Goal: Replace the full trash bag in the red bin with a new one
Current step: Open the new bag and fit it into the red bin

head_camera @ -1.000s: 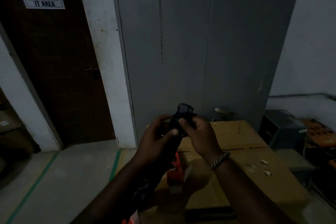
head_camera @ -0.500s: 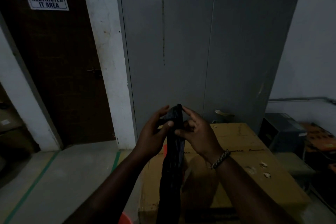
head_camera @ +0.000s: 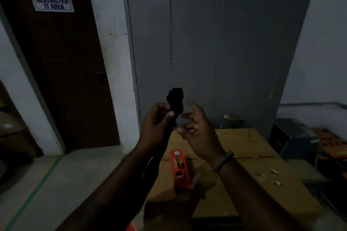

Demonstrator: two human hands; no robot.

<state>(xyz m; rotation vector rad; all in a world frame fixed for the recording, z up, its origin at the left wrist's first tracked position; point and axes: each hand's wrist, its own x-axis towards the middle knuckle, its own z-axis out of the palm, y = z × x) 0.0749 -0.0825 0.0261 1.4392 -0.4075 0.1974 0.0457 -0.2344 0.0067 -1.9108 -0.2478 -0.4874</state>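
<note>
My left hand (head_camera: 156, 121) is closed around a crumpled black trash bag (head_camera: 175, 100), whose bunched top sticks up above my thumb while the rest hangs down behind my forearm. My right hand (head_camera: 197, 127) hovers just right of the bag with its fingers spread, holding nothing; a beaded bracelet sits on that wrist. A sliver of the red bin (head_camera: 131, 228) shows at the bottom edge, mostly hidden by my left arm.
A large cardboard box (head_camera: 249, 155) stands in front of me with a red carton (head_camera: 180, 169) lying on top. Grey cabinet doors (head_camera: 216, 43) rise behind it. A brown door (head_camera: 62, 73) marked "Restricted IT Area" is at the left. Dark equipment (head_camera: 293, 135) sits at the right.
My right hand has let go of the bag and opened. My left hand has lifted the bunched bag higher. The red carton on the box has come into sight again.
</note>
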